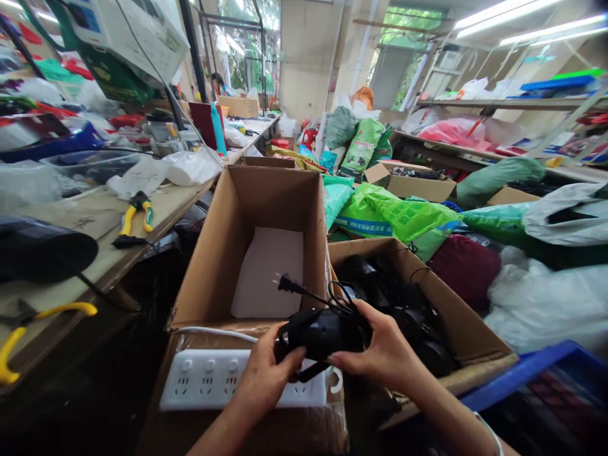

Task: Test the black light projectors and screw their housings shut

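Note:
Both hands hold a black device with a black cord and plug sticking up from it. My left hand grips its left end, fingers curled around it. My right hand wraps the right side. They hover over a white power strip lying on the flap of a tall open cardboard box with a white sheet at its bottom. To the right, a second cardboard box holds several similar black devices.
A workbench on the left carries yellow-handled pliers, a black round object, another yellow-handled tool and plastic bags. Green sacks, white bags and more boxes pile up on the right. A blue crate sits at lower right.

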A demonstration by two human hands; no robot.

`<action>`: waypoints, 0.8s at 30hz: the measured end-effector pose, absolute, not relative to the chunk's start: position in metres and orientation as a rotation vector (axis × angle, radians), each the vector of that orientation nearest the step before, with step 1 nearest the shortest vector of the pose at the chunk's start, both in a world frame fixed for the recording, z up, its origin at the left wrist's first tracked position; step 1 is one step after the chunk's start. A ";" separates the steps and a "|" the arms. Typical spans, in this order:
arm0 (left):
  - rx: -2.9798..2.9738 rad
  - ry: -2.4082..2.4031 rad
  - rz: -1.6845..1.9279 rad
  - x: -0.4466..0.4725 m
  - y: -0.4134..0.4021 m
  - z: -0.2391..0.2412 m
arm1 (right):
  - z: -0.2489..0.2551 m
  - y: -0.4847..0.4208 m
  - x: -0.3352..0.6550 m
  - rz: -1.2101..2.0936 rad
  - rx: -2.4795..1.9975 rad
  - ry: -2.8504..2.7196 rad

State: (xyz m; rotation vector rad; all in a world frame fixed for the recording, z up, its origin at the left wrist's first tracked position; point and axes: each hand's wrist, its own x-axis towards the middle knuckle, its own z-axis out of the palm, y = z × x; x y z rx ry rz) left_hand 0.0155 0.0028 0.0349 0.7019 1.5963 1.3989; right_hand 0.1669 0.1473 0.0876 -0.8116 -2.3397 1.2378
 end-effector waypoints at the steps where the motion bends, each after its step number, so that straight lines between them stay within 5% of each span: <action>1: 0.741 1.655 1.388 0.015 0.002 0.038 | 0.084 0.145 0.163 1.237 -0.833 -2.305; 8: 0.937 1.880 1.230 0.016 -0.007 0.070 | 0.052 0.126 0.146 1.225 -0.883 -2.113; 16: 0.909 1.841 1.219 -0.010 -0.028 0.072 | 0.076 0.179 0.162 1.878 -0.863 -1.139; 24: 0.881 1.662 1.232 -0.017 -0.042 0.082 | 0.079 0.213 0.174 1.627 -0.850 -1.118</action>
